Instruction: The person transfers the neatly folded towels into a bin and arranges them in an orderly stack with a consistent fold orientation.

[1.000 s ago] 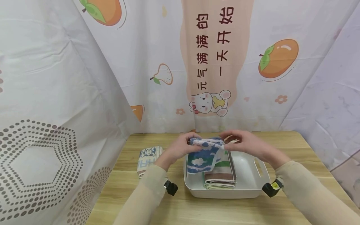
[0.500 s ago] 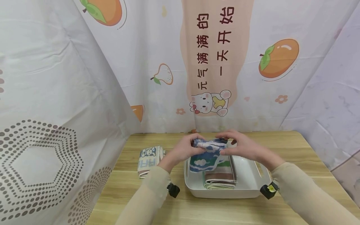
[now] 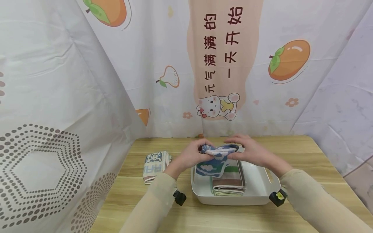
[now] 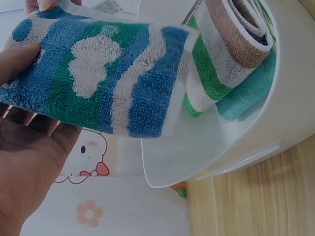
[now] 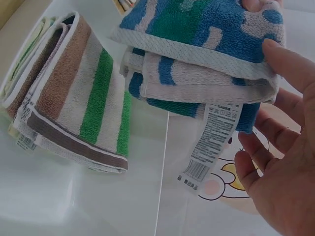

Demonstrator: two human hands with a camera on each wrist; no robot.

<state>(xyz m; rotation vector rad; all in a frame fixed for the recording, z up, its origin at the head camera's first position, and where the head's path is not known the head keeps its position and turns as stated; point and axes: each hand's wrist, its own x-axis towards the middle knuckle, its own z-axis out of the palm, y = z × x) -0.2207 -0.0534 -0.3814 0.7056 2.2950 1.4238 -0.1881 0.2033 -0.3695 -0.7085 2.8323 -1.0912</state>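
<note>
1. Blue cloth with green and white shapes: that is the blue towel (image 3: 217,160), folded, held up in the middle of the head view, over the left part of the white box (image 3: 256,181).
2. My left hand (image 3: 196,153) grips its left end, thumb on the front and fingers behind. My right hand (image 3: 251,150) pinches the other end; its lower fingers are spread apart.
3. A bit has changed. The top folds now reach wider to the right, and the hanging bottom edge is a little higher than a second ago.
4. I think this means the fold is getting neater, but I have not put the towel down. I can't tell if its bottom edge touches the striped towel (image 3: 228,183) in the box.
5. The striped towel and the cream towel (image 3: 153,165), on the table (image 3: 204,220) at left, have stayed put.
</note>
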